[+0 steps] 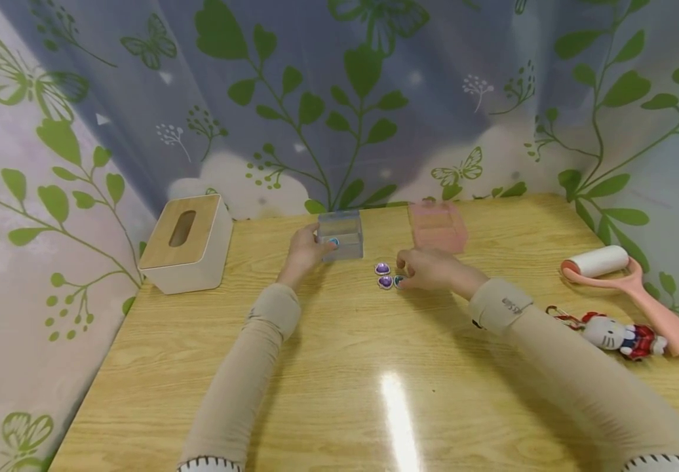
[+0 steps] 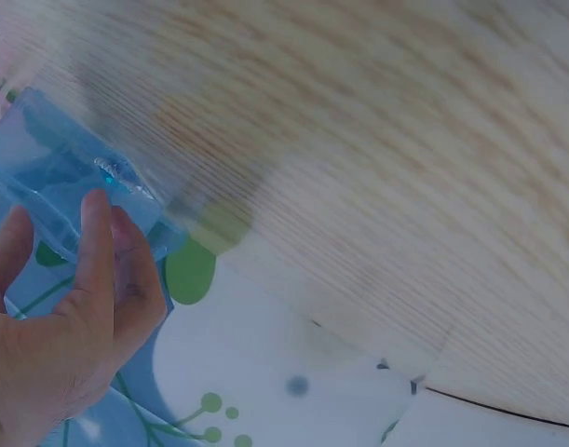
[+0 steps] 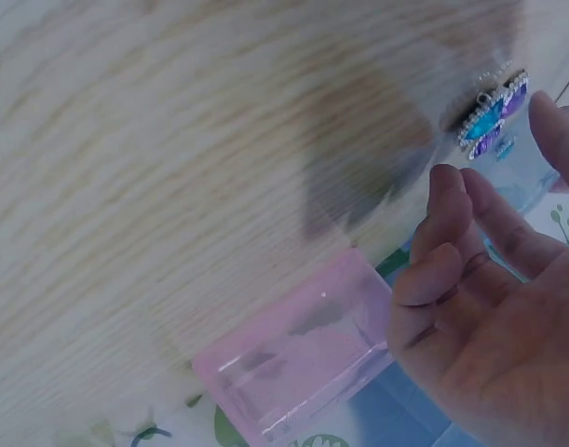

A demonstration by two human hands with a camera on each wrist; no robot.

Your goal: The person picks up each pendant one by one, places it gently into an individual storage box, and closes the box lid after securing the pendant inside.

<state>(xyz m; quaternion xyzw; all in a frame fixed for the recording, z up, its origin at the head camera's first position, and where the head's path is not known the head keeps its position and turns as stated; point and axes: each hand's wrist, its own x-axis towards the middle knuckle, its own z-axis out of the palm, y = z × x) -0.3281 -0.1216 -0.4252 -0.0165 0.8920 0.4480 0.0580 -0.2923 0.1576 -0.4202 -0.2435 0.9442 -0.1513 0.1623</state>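
My left hand is at the left side of a clear blue box, its thumb in front and other fingers farther back, gripping that side. A small blue gem shows at the thumb tip, inside or against the box; I cannot tell which. In the left wrist view, the hand partly covers the box. My right hand reaches to a teal gem charm, thumb and fingers apart around it. Beside it lie two purple gem charms. The right wrist view shows these charms just beyond the fingertips.
A clear pink box stands behind the right hand. At the far left is a tissue box with a wooden lid. On the right lie a lint roller and a cat-figure keychain. A patterned curtain borders the table.
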